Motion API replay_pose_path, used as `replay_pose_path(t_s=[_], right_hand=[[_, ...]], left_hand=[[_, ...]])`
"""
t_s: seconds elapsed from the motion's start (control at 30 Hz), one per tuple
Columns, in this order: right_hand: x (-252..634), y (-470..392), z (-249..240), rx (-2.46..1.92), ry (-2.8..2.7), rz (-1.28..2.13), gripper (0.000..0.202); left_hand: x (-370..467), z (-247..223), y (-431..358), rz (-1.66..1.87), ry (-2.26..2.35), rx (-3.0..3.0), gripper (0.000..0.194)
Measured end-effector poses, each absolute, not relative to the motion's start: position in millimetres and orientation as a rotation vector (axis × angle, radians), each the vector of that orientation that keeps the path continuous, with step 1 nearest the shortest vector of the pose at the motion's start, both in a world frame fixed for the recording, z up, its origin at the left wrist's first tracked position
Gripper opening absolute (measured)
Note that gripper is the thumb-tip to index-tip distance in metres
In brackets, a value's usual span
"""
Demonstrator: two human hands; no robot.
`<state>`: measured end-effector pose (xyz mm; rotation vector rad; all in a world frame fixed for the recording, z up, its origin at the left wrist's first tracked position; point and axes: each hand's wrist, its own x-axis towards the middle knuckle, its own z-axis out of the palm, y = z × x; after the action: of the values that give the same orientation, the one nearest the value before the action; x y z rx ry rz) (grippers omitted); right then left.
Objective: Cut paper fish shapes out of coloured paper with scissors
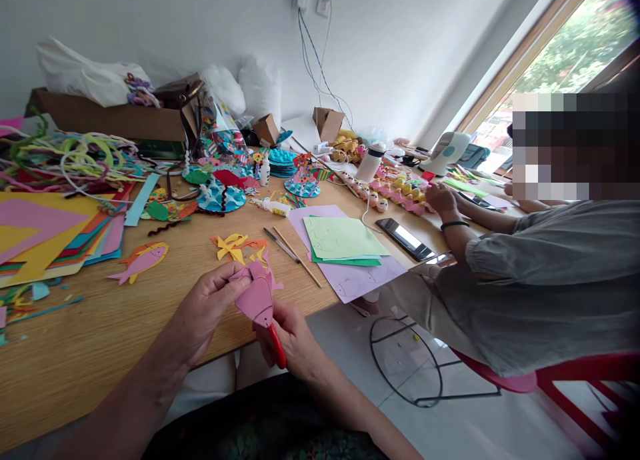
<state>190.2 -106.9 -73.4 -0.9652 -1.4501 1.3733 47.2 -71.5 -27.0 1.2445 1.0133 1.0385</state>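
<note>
My left hand (213, 300) pinches the upper left part of a pink paper piece (257, 299) on which a fish outline is drawn in dark lines. Red-handled scissors (277, 347) are gripped in my right hand (295, 340), with their blades mostly hidden behind the paper. Both hands are just over the table's front edge. Beyond them lie orange and yellow paper scraps (235, 247). Cut-out pink and orange paper fish (143, 261) rest on the table to the left.
A pen (283, 245) and a thin stick (299, 257) lie beside green paper sheets (345, 239) and a phone (405, 239). Coloured paper (65, 227) is stacked at left. A co-worker in a grey top (560, 267) sits at right, hands over the table. A black metal ring frame (406, 360) is below.
</note>
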Motion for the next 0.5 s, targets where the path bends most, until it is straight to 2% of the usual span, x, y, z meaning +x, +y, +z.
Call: replay_pose_path(t_s=[0.5], right_hand=[[192.0, -110.6, -65.4, -1.007, -1.405, 1.408, 0.041]], left_hand=[[43.6, -22.2, -69.1, 0.934, 0.981, 1.270, 0.025]])
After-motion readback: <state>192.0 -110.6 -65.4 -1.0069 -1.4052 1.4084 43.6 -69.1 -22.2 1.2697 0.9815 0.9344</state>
